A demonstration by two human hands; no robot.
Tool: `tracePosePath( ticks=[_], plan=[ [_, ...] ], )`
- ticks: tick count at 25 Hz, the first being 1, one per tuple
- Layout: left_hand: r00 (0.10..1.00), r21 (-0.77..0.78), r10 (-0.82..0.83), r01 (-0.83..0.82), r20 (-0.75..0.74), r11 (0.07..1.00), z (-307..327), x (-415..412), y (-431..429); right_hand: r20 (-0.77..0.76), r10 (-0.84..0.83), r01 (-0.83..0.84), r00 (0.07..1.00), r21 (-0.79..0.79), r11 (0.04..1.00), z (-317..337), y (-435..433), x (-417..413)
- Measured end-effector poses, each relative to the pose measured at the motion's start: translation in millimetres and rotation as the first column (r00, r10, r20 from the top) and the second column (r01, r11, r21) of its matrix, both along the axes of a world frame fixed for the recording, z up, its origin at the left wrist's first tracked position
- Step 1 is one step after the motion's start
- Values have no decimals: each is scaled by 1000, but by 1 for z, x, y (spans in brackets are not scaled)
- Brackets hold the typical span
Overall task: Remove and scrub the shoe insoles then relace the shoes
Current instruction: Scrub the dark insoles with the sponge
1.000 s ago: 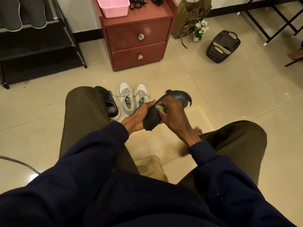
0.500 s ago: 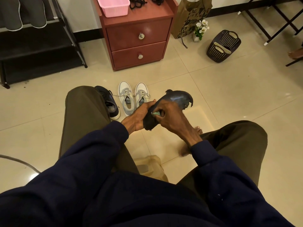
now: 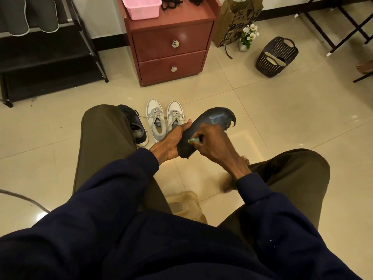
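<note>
**Insole held over the tiles, scrubber pressed to its heel half**

Glossy cream floor point(image 3: 262, 118) below, seen from a seat between two olive trouser legs point(image 3: 105, 138). Dark insole point(image 3: 214, 118) up in the air over the middle of the floor, well clear of the tiles. Toe end pointing away and to the right, ragged at the tip, with a pale smear just behind it. Gripped at the heel end by the left hand point(image 3: 169, 142), palm underneath, thumb laid along the left edge. Crossed from the right by the right hand point(image 3: 214, 142), fingers curled tight round a green scrubber point(image 3: 192, 140) (only a small pale-green end showing past the knuckles). Scrubber pressed onto the heel half of the insole.

Just beyond the hands, on the tiles: white-and-grey sneakers point(image 3: 156, 122), side by side, laces in, toes toward the far wall. Left of them, partly behind the left knee, one black shoe point(image 3: 135, 126) with a white sole.

Against the wall at the floor's far edge, a red-brown two-drawer cabinet point(image 3: 171, 43). On its top, a pink basket point(image 3: 142, 6) at the left corner, with a tangle of black laces point(image 3: 171, 3) to its right. Right of the cabinet, a brown paper bag point(image 3: 236, 19), then a small pot of white flowers point(image 3: 249, 35). Farther right, standing apart, a dark slatted basket point(image 3: 276, 55). At the far left edge, a black rack point(image 3: 40, 57).
</note>
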State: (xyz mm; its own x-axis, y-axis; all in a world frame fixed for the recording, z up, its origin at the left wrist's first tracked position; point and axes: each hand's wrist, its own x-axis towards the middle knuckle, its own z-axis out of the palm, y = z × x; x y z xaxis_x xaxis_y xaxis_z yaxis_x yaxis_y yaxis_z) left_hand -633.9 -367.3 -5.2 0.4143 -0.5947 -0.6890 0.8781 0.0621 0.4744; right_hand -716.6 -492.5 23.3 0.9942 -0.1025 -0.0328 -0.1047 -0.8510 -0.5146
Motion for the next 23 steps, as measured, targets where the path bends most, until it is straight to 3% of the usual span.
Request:
tracePosePath(
  ticks=[4,9,14,19,23],
  plan=[
    [998,-83,38,-42,-47,996,1,0,0,133,-221,237,966,-122,964,3,-15,1],
    [999,1,18,-18,-32,1000,-8,3,3,-6,119,-119,993,27,993,3,18,0],
    [997,-92,63,-66,-32,994,-3,2,1,135,-137,165,981,-220,961,5,-3,3],
    [995,-69,74,-70,65,995,-8,2,1,48,75,-71,996,-69,995,3,13,0],
    [990,-61,122,-117,75,991,-7,4,-3,191,-130,177,973,-256,950,2,-4,3]
  ],
)
